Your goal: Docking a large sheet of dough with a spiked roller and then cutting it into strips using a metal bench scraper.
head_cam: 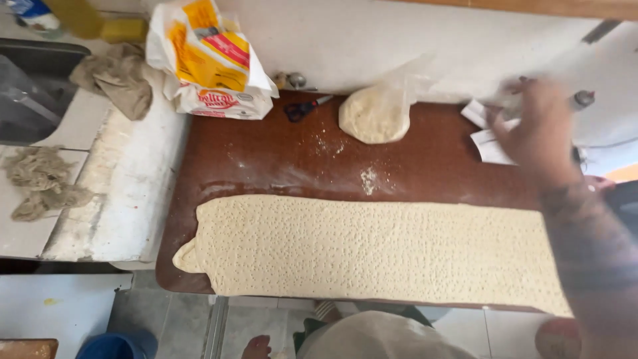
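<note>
A long, flat sheet of pale dough point(372, 246), dotted all over with small holes, lies along the near side of a brown table point(266, 159). My right hand point(538, 126) is stretched out over the table's far right corner and is blurred by motion. It hovers above some white paper scraps point(490, 145), next to a small metal-tipped object point(582, 100). Whether the fingers hold anything cannot be made out. My left hand is out of sight.
A lump of dough in a clear plastic bag point(377, 113) and dark-handled scissors point(302, 108) lie at the table's far edge. A yellow and white flour bag point(212, 63) and a crumpled cloth point(119, 76) sit at the back left, beside a sink point(33, 86). Frayed rags point(40, 181) lie on the left counter.
</note>
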